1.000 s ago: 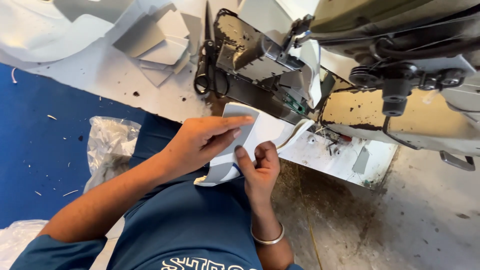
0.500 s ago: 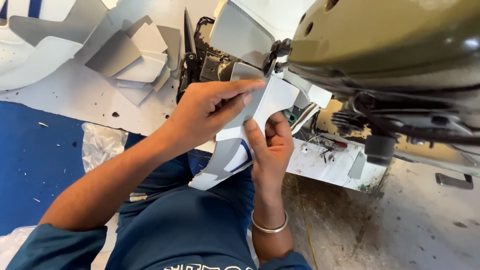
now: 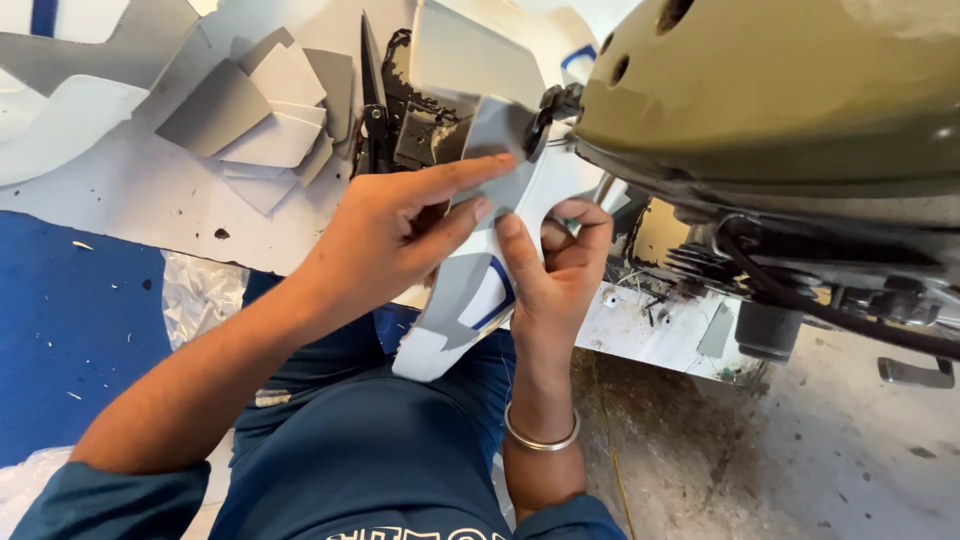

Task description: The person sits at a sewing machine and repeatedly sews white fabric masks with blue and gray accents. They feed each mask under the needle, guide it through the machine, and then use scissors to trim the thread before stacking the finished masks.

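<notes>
A curved white and grey shoe-upper piece (image 3: 465, 300) with a blue outline is held in both hands up against the sewing machine's needle area (image 3: 545, 115). My left hand (image 3: 400, 225) presses its top grey part with the index finger stretched toward the needle. My right hand (image 3: 555, 265) pinches the piece from below and to the right, with the thumb on its face. A metal bangle sits on my right wrist. The piece's lower end hangs over my lap.
The olive-green sewing machine head (image 3: 780, 90) fills the upper right. A stack of grey and white cut pieces (image 3: 265, 125) lies on the white worktable (image 3: 150, 200) at the upper left, beside black scissors (image 3: 372, 110). A crumpled clear plastic bag (image 3: 200, 295) lies on the blue floor.
Both hands have lifted the piece up and closer to the needle. The view has moved nearer the machine head, which now covers more of the upper right.
</notes>
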